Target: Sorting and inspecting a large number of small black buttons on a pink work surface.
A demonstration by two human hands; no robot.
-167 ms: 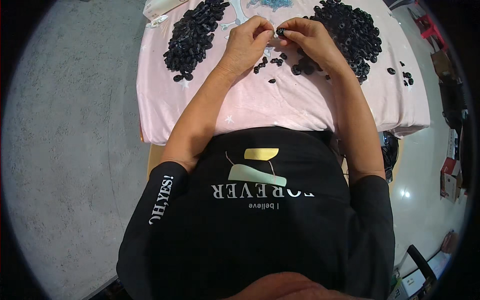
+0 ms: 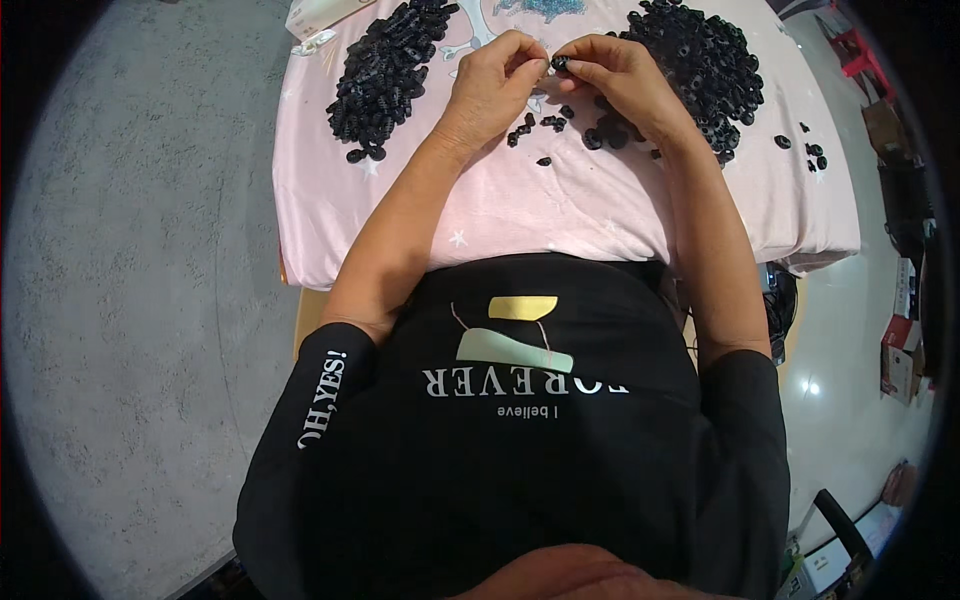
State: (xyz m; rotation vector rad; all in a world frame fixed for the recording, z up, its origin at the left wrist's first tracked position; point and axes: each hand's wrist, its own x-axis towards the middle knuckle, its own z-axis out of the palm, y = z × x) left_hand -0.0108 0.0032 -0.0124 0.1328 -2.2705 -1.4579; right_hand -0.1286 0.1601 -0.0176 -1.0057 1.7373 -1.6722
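My left hand (image 2: 497, 78) and my right hand (image 2: 612, 72) meet above a table draped in a pink cloth (image 2: 560, 205). Between their fingertips they pinch one small black part (image 2: 560, 63). A heap of black parts (image 2: 385, 68) lies to the left of my left hand. A bigger heap of black ring-shaped parts (image 2: 705, 65) lies to the right, partly behind my right hand. A few loose black parts (image 2: 540, 125) are scattered on the cloth just under my hands.
A pale box (image 2: 320, 15) sits at the table's far left corner. Stray black parts (image 2: 810, 150) lie near the right edge. Grey floor (image 2: 130, 300) spreads to the left. Cardboard boxes (image 2: 900, 340) and red objects stand at the right.
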